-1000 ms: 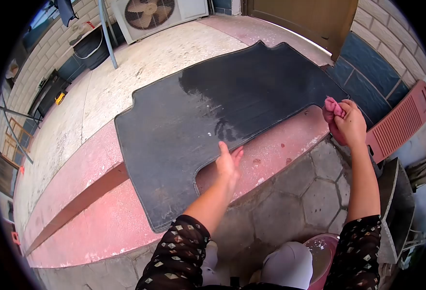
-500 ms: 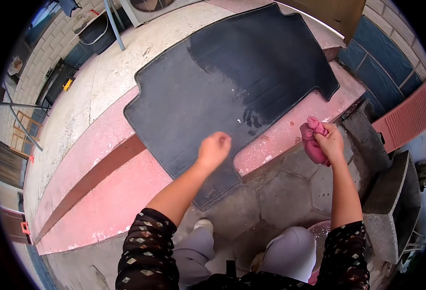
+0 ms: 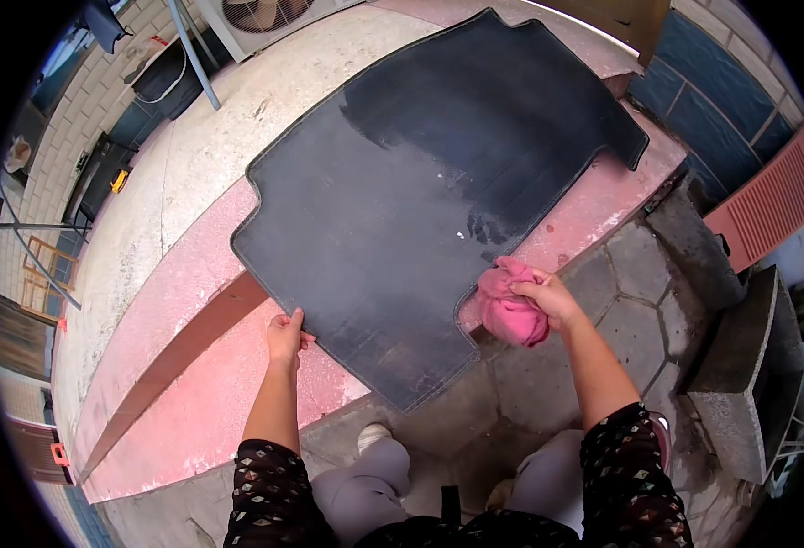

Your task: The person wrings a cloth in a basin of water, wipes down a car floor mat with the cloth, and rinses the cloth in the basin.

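A large black mat [image 3: 383, 219] lies across the pink step, its upper right part darker and wet-looking, its lower left part greyer. At the mat's left edge my left hand [image 3: 286, 338] pinches the rim between thumb and fingers. My right hand [image 3: 548, 297] is closed on a bunched pink cloth [image 3: 513, 306], beside the notch in the mat's near edge. Small white specks and dark wet marks show near the middle of the mat.
The pink step [image 3: 192, 352] drops to grey hexagonal paving [image 3: 548, 393]. Concrete blocks [image 3: 740, 374] and a pink slatted panel [image 3: 772, 201] stand at the right. At the back are a fan unit [image 3: 265, 14], a black bucket [image 3: 169, 82] and a metal pole [image 3: 196, 55].
My left hand has moved left and down from over the mat to its left edge and taken hold. My right hand has carried the pink cloth left to the notch.
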`<state>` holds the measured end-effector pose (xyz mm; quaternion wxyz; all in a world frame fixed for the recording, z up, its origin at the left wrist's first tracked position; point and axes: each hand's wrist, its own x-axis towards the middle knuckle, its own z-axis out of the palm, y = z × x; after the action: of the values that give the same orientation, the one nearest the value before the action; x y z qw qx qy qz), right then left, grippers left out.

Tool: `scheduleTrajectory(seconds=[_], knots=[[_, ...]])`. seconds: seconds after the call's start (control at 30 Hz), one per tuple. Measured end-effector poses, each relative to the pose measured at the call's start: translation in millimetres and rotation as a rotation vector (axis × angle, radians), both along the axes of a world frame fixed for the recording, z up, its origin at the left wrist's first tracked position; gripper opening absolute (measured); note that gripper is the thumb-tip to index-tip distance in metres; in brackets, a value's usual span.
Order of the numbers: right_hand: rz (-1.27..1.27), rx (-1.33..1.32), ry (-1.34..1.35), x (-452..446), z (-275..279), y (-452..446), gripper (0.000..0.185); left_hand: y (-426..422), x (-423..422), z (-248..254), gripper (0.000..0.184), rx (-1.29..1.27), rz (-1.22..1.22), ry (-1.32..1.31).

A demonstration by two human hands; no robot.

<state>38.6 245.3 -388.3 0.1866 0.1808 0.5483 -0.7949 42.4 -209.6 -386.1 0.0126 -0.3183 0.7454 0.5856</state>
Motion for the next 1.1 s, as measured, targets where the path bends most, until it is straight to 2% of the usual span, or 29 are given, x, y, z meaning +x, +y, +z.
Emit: scheduleTrajectory(seconds=[0.03, 0.13, 0.17, 0.23, 0.3, 0.5, 0.6, 0.7, 0.77, 0.8, 0.9, 0.97, 1.07, 1.1], knots=[[-0.002, 0.002, -0.003, -1, 1, 1, 0.024, 8, 10, 6, 0.027, 0.002, -0.002, -0.003], [-0.007, 0.016, -0.007, -5, 0, 7, 0.027, 33, 41, 10, 0.021, 0.124, -0.212, -0.196], [0.03, 0.1, 0.008, -8, -3, 16, 0.029, 40, 48, 5, 0.021, 0.163, -0.253, -0.255], [0.061, 0.213, 0.003, -8, -3, 33, 0.03, 66, 64, -5, 0.024, 0.212, -0.261, -0.348], [0.017, 0.203, 0.003, -7, -9, 52, 0.028, 94, 76, -11, 0.028, 0.37, -0.249, -0.428], [-0.026, 0.385, 0.01, -10, -18, 104, 0.027, 151, 93, -39, 0.039, 0.524, -0.351, -0.667], [-0.052, 0.416, -0.002, -11, -19, 117, 0.026, 174, 115, -58, 0.04, 0.653, -0.419, -0.717], [-0.137, 0.493, -0.01, -9, -19, 119, 0.023, 219, 131, -68, 0.035, 0.691, -0.357, -0.805], [-0.024, 1.127, 0.011, -10, -16, 112, 0.031, 247, 139, -86, 0.032, 0.741, -0.378, -0.799], [-0.073, 1.4, 0.229, -6, -16, 103, 0.034, 260, 146, -100, 0.03, 0.789, -0.356, -0.736], [-0.014, 1.257, 0.34, -12, -15, 80, 0.034, 306, 174, -124, 0.027, 0.92, -0.232, -0.626], [0.056, 1.295, 0.362, -13, -7, 55, 0.036, 341, 194, -134, 0.028, 0.981, -0.171, -0.678], [0.112, 1.328, 0.322, -13, -18, 45, 0.036, 367, 211, -147, 0.025, 1.093, -0.219, -0.747], [0.104, 1.312, 0.326, -13, -19, 47, 0.036, 365, 207, -136, 0.025, 1.095, -0.222, -0.751]])
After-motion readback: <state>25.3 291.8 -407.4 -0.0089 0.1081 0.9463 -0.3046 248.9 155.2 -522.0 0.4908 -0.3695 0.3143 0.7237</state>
